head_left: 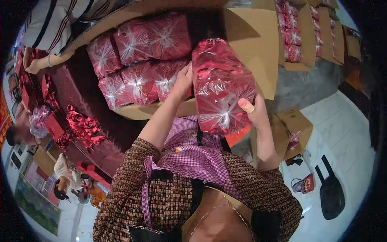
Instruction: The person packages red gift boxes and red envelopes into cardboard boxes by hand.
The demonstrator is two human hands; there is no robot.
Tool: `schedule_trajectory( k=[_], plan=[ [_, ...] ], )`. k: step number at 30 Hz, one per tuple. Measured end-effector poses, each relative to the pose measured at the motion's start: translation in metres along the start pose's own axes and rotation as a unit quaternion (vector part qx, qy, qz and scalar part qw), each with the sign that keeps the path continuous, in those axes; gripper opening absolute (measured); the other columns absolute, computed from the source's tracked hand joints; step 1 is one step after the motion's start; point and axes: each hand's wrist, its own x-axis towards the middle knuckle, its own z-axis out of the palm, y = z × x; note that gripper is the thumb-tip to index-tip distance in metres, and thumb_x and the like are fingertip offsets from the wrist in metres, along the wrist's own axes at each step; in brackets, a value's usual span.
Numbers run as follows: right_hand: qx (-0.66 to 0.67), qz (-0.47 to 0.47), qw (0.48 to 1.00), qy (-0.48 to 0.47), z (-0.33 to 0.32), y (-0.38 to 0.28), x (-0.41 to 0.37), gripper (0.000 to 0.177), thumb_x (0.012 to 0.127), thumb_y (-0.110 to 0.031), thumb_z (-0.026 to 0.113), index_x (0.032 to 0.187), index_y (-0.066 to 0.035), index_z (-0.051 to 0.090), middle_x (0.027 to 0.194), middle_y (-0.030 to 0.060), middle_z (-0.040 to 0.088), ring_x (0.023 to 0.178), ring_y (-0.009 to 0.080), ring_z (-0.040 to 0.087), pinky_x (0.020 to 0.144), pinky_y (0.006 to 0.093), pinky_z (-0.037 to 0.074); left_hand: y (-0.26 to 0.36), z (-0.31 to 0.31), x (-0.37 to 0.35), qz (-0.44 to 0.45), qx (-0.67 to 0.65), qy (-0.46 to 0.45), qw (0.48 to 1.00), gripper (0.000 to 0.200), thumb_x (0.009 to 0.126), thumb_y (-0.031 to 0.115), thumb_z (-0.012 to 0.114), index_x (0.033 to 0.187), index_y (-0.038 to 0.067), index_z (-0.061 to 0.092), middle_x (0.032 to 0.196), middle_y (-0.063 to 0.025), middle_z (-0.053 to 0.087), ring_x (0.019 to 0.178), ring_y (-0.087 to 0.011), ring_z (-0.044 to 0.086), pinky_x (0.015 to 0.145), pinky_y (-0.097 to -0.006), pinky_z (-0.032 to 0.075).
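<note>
- Left hand [184, 82] touches the red bundle [219, 82] at left, can't tell its grip
- Right hand [257, 113] pinches its right side
- Left of it, wrapped packs [137, 84] (any print unreadable)

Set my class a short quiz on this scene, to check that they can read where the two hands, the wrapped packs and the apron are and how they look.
1. Multiple choice: what is held between the left hand and the right hand?
A) a folded newspaper
B) a red pack in clear wrap
C) a roll of tape

2. True or false: the apron is plain green, with no pattern.

3. Short answer: how are the visible wrapped packs arranged in the open carton nearest the left hand?

Key:
1. B
2. False; it is checked purple and white.
3. In two rows of three.
</note>
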Motion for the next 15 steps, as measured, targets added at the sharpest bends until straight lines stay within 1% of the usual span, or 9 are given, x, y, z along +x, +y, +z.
schedule_trajectory(
  k=[2,4,5,7,8,10,12,14,15],
  plan=[
    [0.009,0.005,1.0,0.004,0.0,0.003,-0.001,0.082,0.078,-0.039,0.071,0.137,0.002,0.033,0.125,0.0135,0.051,0.113,0.0201,0.049,0.098,0.0327,0.037,-0.006,-0.002,0.001,0.016,-0.013,-0.006,1.0,0.045,0.098,0.03,0.042,0.125,-0.006,0.049,0.116,-0.0201,0.06,0.109,-0.0191,0.053,0.093,-0.0302,0.04],
    [-0.005,-0.013,1.0,0.006,0.0,0.003,0.001,0.082,0.078,-0.037,0.072,0.138,0.002,0.032,0.126,0.0133,0.051,0.114,0.0197,0.048,0.098,0.0328,0.037,-0.003,0.0,-0.001,0.092,0.047,-0.044,0.994,0.043,0.099,0.031,0.037,0.118,-0.005,0.052,0.109,-0.0257,0.061,0.106,-0.0307,0.058,0.09,-0.0356,0.043],
    [-0.004,-0.012,1.0,0.005,0.0,0.003,0.002,0.082,0.078,-0.037,0.072,0.138,0.002,0.032,0.126,0.0133,0.051,0.114,0.0197,0.048,0.098,0.0328,0.037,0.0,-0.002,-0.004,0.09,0.047,-0.043,0.994,0.043,0.099,0.031,0.037,0.118,-0.005,0.052,0.109,-0.0257,0.061,0.106,-0.0307,0.058,0.09,-0.0356,0.043],
    [-0.015,-0.005,1.0,0.018,0.002,0.004,0.005,0.071,0.078,-0.043,0.07,0.127,0.003,0.045,0.12,0.0092,0.054,0.109,0.0188,0.051,0.095,0.0328,0.038,0.033,-0.002,-0.019,0.091,0.213,-0.065,0.971,0.046,0.099,0.035,0.032,0.114,-0.003,0.052,0.105,-0.031,0.057,0.102,-0.0445,0.055,0.085,-0.0423,0.044],
    [-0.014,-0.005,1.0,0.018,0.002,0.001,0.008,0.071,0.078,-0.043,0.07,0.127,0.003,0.045,0.12,0.0092,0.054,0.109,0.0188,0.051,0.095,0.0328,0.038,0.019,0.001,-0.011,0.098,0.183,-0.018,0.978,0.05,0.097,0.04,0.032,0.104,-0.003,0.057,0.096,-0.0321,0.057,0.095,-0.0494,0.052,0.079,-0.0483,0.044],
    [0.019,0.023,1.0,-0.01,-0.001,-0.004,0.014,0.08,0.079,-0.035,0.072,0.138,0.002,0.032,0.128,0.0134,0.05,0.115,0.0198,0.048,0.099,0.0328,0.037,0.037,-0.004,-0.014,0.088,0.255,0.004,0.963,0.05,0.096,0.04,0.034,0.098,-0.003,0.059,0.092,-0.031,0.058,0.091,-0.0488,0.054,0.076,-0.0489,0.044],
    [-0.009,0.038,0.999,-0.004,-0.003,0.001,0.017,0.081,0.079,-0.035,0.072,0.138,0.003,0.031,0.129,0.0143,0.05,0.116,0.0205,0.048,0.099,0.0326,0.036,0.066,0.001,-0.025,0.111,0.344,0.067,0.93,0.051,0.095,0.04,0.04,0.082,-0.004,0.063,0.081,-0.0296,0.059,0.083,-0.047,0.057,0.069,-0.0504,0.045],
    [-0.034,0.059,0.998,-0.003,0.003,0.004,0.025,0.083,0.079,-0.034,0.072,0.139,0.003,0.029,0.13,0.0155,0.049,0.118,0.0209,0.047,0.1,0.0323,0.036,0.069,-0.016,-0.02,0.058,0.377,0.044,0.923,0.049,0.094,0.039,0.042,0.083,-0.004,0.062,0.081,-0.0304,0.058,0.083,-0.0456,0.058,0.068,-0.0484,0.045],
    [-0.023,0.049,0.999,-0.001,0.007,0.011,0.029,0.084,0.079,-0.033,0.072,0.14,0.004,0.027,0.131,0.0174,0.047,0.12,0.0219,0.045,0.101,0.0323,0.035,0.081,-0.016,-0.025,0.086,0.367,0.066,0.924,0.044,0.094,0.035,0.045,0.084,-0.005,0.061,0.081,-0.0303,0.057,0.081,-0.0466,0.057,0.069,-0.0461,0.046]
  ],
)
